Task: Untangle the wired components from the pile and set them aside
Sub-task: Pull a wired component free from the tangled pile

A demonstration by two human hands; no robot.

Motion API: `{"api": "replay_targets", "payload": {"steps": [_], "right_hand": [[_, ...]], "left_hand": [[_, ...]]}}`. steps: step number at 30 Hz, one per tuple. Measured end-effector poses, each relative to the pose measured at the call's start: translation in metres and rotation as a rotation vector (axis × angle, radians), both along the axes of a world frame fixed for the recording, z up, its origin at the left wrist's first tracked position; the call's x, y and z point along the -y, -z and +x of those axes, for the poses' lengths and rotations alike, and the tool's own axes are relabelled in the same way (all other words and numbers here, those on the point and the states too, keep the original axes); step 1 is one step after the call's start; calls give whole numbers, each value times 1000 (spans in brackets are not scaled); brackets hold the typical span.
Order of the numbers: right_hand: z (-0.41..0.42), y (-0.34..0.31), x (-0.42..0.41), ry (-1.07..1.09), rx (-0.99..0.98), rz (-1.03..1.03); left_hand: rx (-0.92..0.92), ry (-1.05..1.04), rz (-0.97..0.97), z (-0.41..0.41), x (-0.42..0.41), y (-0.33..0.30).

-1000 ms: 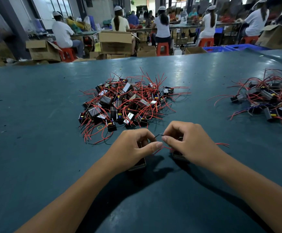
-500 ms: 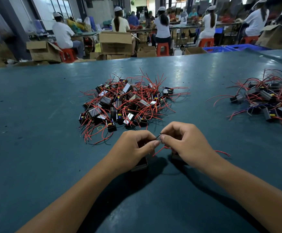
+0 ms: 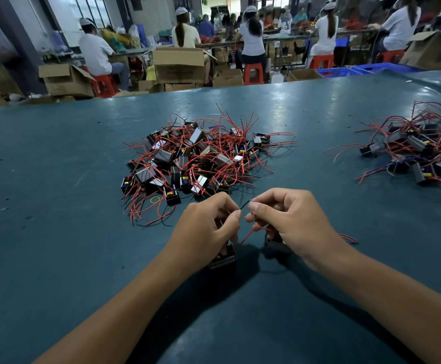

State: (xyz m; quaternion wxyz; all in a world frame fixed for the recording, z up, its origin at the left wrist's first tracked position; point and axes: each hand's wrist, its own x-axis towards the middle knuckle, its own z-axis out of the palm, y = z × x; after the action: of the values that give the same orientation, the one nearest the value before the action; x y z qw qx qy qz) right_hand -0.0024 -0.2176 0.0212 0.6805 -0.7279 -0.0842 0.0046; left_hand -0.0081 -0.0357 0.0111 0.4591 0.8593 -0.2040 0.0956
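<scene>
A tangled pile of small black box components with red wires lies in the middle of the green table. In front of it, my left hand and my right hand are close together, each pinching an end of a thin black wire between thumb and forefinger. A black component sits under my left hand and another under my right hand, both partly hidden. A red wire runs between the hands.
A second heap of wired components lies at the right edge of the table. Beyond the far table edge stand cardboard boxes, red stools and several seated people at benches.
Both hands have risen slightly and the fingertips have drawn a little apart, showing more of the black wire between them. The piles have not moved.
</scene>
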Motion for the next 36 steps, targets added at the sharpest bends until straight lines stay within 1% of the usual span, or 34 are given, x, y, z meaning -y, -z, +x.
{"api": "replay_targets", "payload": {"steps": [12,30,36], "right_hand": [[-1,6,-1,-25,136,14],[0,9,-2,-15,115,-6],[0,10,-2,-25,122,-11]], "left_hand": [[-17,-16,13,-5,2,-3],[63,-42,49,-3,0,-3],[65,-34,54,-3,1,-3]]}}
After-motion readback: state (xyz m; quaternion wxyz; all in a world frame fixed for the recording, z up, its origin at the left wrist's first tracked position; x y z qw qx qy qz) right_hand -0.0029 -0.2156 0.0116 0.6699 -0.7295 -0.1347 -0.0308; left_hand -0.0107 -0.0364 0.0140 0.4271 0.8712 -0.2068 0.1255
